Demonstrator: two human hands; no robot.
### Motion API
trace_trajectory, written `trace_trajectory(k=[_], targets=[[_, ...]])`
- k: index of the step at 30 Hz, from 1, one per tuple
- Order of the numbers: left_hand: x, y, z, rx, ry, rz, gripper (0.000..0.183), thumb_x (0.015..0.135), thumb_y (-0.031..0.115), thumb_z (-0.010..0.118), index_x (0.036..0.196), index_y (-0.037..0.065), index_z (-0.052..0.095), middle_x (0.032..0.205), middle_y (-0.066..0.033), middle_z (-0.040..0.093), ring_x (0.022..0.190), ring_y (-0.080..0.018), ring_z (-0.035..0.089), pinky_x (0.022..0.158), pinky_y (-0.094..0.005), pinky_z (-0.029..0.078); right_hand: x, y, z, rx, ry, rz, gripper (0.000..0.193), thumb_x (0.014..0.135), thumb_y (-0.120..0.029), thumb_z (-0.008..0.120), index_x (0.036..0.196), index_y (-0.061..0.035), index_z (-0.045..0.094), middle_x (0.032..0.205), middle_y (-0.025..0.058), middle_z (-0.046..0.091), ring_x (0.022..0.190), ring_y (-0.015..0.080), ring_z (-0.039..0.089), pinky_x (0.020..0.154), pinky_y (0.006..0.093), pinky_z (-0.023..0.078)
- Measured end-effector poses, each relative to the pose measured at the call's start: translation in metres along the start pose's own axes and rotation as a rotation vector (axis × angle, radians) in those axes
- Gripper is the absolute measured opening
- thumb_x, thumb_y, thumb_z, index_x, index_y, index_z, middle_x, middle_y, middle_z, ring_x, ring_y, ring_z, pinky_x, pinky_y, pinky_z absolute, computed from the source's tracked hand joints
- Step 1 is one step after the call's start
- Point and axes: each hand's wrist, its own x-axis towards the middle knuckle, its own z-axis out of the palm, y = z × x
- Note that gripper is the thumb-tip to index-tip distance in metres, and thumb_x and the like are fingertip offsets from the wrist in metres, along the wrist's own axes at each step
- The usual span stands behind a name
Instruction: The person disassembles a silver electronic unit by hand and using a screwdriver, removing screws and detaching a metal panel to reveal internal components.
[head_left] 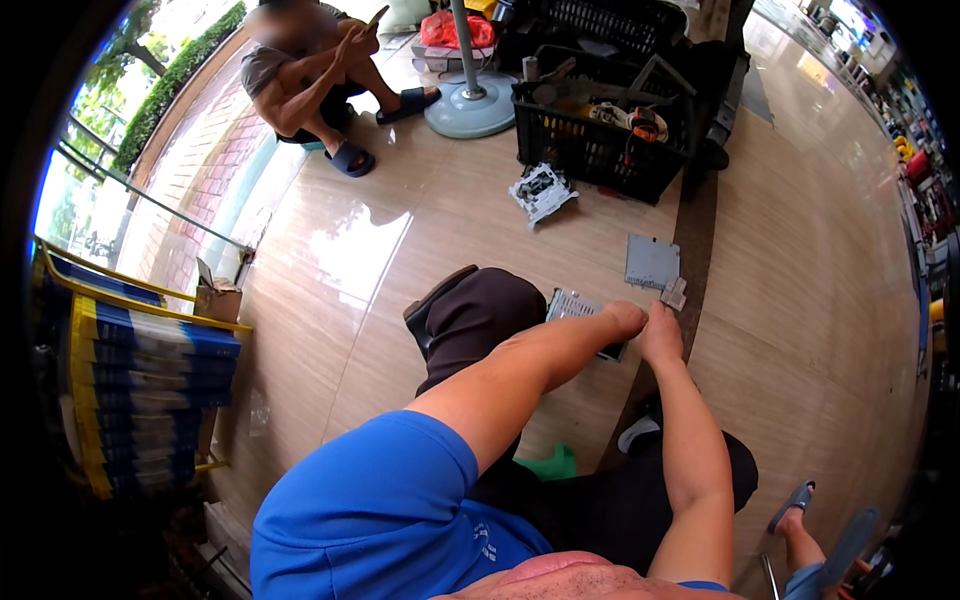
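Note:
My left hand (627, 318) and my right hand (660, 335) are close together low over the floor, both with fingers curled closed. What they grip is hidden or too small to name. Under my left forearm lies a silver metal casing (573, 304) with a perforated face, partly covered by the arm. Just beyond my right fingertips is a small silver metal piece (675, 294); I cannot tell if the fingers touch it. A flat grey metal cover (652, 262) lies on the tiles past it.
A pale metal frame part (542, 194) lies farther off, before a black crate (600, 150) of tools and cables. A round stand base (470, 108) is beside a seated person (310, 80). At left stands a rack of blue-and-white packages (160, 370). Another person's foot (795, 515) shows at lower right.

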Motion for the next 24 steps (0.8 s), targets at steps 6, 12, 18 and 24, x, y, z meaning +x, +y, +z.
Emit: trace_trajectory(k=[6, 12, 18, 24], targets=[[0.009, -0.006, 0.016, -0.004, 0.064, 0.040, 0.024, 0.088, 0.015, 0.049, 0.100, 0.011, 0.070, 0.108, -0.0137, 0.069, 0.101, -0.0318, 0.065, 0.087, -0.0433, 0.051, 0.000, 0.000, -0.002, -0.003, 0.000, 0.021, 0.020, 0.091, -0.011, 0.044, 0.106, -0.0026, 0.054, 0.109, 0.0250, 0.059, 0.103, 0.0417, 0.058, 0.086, 0.0489, 0.048], [0.005, -0.005, 0.011, 0.063, 0.108, 0.133, 0.023, 0.087, 0.015, 0.048, 0.095, 0.007, 0.068, 0.100, -0.0171, 0.069, 0.094, -0.0334, 0.067, 0.082, -0.0429, 0.053, 0.000, 0.000, -0.018, -0.086, -0.108, 0.055, 0.021, 0.087, -0.012, 0.049, 0.103, -0.0013, 0.057, 0.100, 0.0267, 0.063, 0.097, 0.0438, 0.060, 0.082, 0.0514, 0.049], [-0.006, -0.019, -0.005, 0.179, 0.191, 0.166, 0.019, 0.087, 0.016, 0.049, 0.092, 0.008, 0.066, 0.094, -0.0170, 0.070, 0.089, -0.0340, 0.068, 0.076, -0.0443, 0.054, 0.006, -0.001, -0.032, -0.111, -0.155, 0.000, 0.018, 0.085, -0.014, 0.052, 0.095, -0.0067, 0.066, 0.100, 0.0216, 0.066, 0.098, 0.0407, 0.062, 0.083, 0.0487, 0.050], [-0.039, -0.028, -0.042, 0.301, 0.183, 0.181, 0.014, 0.090, 0.012, 0.046, 0.091, 0.004, 0.057, 0.092, -0.0187, 0.067, 0.085, -0.0355, 0.068, 0.069, -0.0461, 0.055, 0.006, 0.002, -0.033, -0.217, -0.382, -0.105, 0.021, 0.081, -0.004, 0.056, 0.099, -0.0032, 0.068, 0.105, 0.0223, 0.066, 0.101, 0.0375, 0.064, 0.084, 0.0451, 0.053]])
